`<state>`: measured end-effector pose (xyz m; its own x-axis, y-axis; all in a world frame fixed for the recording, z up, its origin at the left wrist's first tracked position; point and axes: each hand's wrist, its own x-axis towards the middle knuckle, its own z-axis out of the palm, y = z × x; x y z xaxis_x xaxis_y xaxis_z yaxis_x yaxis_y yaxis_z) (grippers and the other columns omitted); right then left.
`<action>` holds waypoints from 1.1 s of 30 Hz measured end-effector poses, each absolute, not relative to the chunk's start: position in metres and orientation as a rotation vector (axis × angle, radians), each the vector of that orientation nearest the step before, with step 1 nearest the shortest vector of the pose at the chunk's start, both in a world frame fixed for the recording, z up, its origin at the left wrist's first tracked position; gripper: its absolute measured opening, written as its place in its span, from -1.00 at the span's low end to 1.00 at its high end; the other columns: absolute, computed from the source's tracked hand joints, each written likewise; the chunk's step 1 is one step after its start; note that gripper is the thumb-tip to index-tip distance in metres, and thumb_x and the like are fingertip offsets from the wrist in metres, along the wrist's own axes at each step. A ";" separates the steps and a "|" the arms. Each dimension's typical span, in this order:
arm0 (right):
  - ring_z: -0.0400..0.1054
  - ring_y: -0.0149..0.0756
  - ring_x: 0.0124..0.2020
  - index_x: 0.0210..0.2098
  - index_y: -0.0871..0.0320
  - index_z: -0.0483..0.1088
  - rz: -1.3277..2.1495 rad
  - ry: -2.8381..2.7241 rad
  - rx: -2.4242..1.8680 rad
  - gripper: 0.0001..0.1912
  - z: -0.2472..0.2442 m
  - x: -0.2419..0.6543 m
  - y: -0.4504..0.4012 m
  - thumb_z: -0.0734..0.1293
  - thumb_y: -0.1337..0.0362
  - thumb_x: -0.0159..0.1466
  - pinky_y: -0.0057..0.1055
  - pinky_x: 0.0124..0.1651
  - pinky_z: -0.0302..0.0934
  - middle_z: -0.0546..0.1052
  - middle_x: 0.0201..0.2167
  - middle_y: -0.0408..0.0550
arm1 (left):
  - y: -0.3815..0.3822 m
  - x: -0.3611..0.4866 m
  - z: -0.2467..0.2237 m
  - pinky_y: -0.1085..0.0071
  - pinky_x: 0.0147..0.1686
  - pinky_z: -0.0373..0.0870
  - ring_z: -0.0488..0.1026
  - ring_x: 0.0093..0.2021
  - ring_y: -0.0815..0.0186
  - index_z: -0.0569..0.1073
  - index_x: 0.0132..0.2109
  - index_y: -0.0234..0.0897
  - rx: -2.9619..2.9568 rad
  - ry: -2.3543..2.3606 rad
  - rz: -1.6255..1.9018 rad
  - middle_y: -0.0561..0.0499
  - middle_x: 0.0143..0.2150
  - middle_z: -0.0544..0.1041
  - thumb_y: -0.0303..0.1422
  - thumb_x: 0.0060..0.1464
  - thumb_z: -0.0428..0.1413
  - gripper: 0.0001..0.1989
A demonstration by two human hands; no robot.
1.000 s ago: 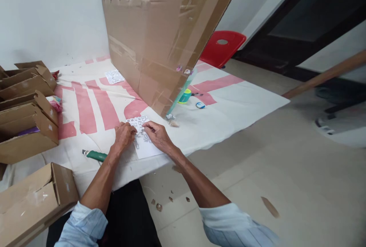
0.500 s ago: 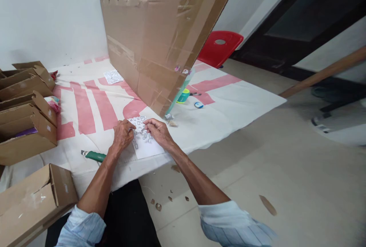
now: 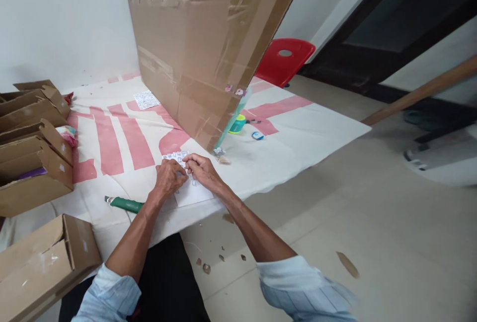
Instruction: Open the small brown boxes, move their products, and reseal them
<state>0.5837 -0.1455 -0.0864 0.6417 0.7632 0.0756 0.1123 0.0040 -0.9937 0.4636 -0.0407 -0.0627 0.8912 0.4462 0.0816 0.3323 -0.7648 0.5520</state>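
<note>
A white sheet (image 3: pixel 194 196) with rows of small dark-outlined shapes lies near the table's front edge, partly covered by both hands. My left hand (image 3: pixel 169 178) is over its left side, fingers bent and pinched together. My right hand (image 3: pixel 203 170) rests over its right side, thumb and fingertips closed beside the left fingers. Whatever the fingertips hold is too small to make out. Left of my left forearm lies a green utility knife (image 3: pixel 124 204), its metal tip pointing left.
A big cardboard panel (image 3: pixel 194 58) stands upright behind my hands. Open cardboard boxes (image 3: pixel 55 173) line the left side, with a closed box (image 3: pixel 40 267) nearer. A patterned card (image 3: pixel 146 100), a green tape roll (image 3: pixel 237 124) and a blue-white round item (image 3: pixel 257 135) lie on the table.
My left hand has moved right over the sheet, closer to my right hand, covering more of the printed shapes. My right hand stays nearly in place.
</note>
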 end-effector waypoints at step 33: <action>0.21 -0.37 -0.53 -0.25 0.04 0.42 0.758 -0.414 -1.099 -0.70 -0.063 0.588 -0.172 0.45 0.01 0.15 -0.42 -0.49 0.11 0.37 -0.48 -0.20 | -0.034 0.455 -0.043 0.13 0.13 0.40 0.54 -0.06 0.14 0.66 -0.23 -0.21 2.445 0.458 0.557 -0.07 -0.17 0.69 -0.62 0.11 0.09 -0.71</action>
